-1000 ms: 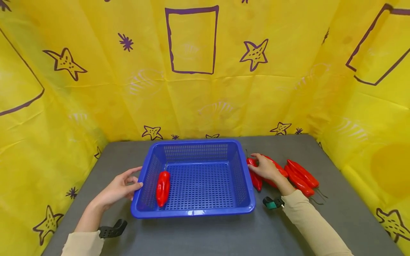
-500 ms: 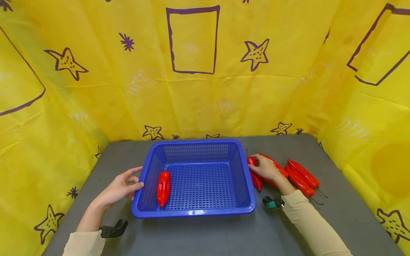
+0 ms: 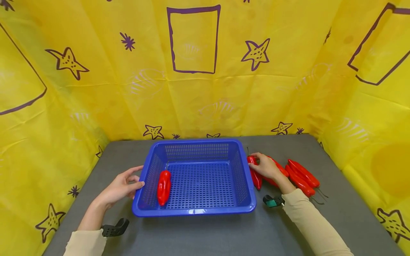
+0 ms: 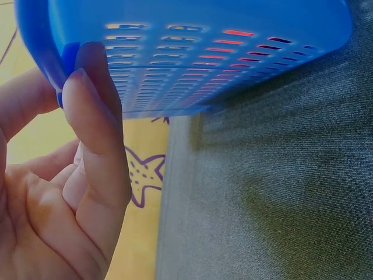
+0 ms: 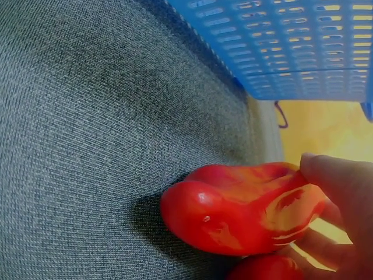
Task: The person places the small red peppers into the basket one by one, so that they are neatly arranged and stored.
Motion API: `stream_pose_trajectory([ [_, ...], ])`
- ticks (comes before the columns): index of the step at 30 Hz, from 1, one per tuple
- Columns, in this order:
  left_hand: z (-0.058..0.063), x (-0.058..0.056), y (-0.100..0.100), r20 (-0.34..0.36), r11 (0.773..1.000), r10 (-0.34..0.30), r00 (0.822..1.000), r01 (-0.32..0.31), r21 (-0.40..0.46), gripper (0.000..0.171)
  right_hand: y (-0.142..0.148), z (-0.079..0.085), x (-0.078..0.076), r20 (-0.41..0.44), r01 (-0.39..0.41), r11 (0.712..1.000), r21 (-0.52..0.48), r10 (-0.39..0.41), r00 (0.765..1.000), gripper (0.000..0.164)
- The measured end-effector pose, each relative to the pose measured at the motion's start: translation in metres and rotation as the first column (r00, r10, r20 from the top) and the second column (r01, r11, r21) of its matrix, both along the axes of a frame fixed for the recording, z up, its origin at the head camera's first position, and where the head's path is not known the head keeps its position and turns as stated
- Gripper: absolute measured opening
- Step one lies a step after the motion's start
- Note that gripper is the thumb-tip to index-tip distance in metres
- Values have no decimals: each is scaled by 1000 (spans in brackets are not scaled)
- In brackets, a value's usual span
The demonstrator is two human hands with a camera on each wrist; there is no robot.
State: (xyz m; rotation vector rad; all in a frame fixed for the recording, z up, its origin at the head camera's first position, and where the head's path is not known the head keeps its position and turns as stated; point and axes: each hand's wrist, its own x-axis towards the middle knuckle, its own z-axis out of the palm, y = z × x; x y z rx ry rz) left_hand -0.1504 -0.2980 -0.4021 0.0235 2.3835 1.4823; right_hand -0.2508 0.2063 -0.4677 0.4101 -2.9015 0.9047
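Observation:
A blue plastic basket (image 3: 198, 212) with perforated walls stands on the table, and one red pepper (image 3: 164, 188) lies inside at its left. My left hand (image 3: 120, 186) pinches the basket's left rim between thumb and fingers; the left wrist view shows the thumb (image 4: 87, 111) on the rim. Just outside the basket's right wall, my right hand (image 3: 265, 167) grips a red pepper (image 3: 256, 179) near its stem end. In the right wrist view that pepper (image 5: 233, 210) appears close to the table, with part of another pepper (image 5: 265, 268) below it.
Beneath the right hand and wrist lies another red pepper (image 3: 279, 167), partly covered. Farther right, two more peppers (image 3: 302, 174) lie side by side, stems toward the front. Yellow patterned cloth (image 3: 192, 106) rises around the grey table (image 3: 198, 238).
At the right of the basket, the gripped pepper has shifted very slightly toward the back and stands a little straighter. The left hand keeps its hold on the rim.

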Motion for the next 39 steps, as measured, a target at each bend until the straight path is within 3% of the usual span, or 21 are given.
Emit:
stream_pose_trajectory([
  [21, 2, -1, 2, 6, 1000, 12, 1000, -12, 8, 73, -2, 8, -6, -65, 58, 996, -71, -63, 996, 44],
  [26, 2, -1, 2, 8, 1000, 7, 1000, -8, 9, 72, 0, 16, -6, -75, 59, 994, -92, -66, 995, 43],
  [39, 2, -1, 2, 18, 1000, 21, 1000, -21, 5, 72, 8, 46, -6, -2, 67, 996, -53, -67, 998, 47],
])
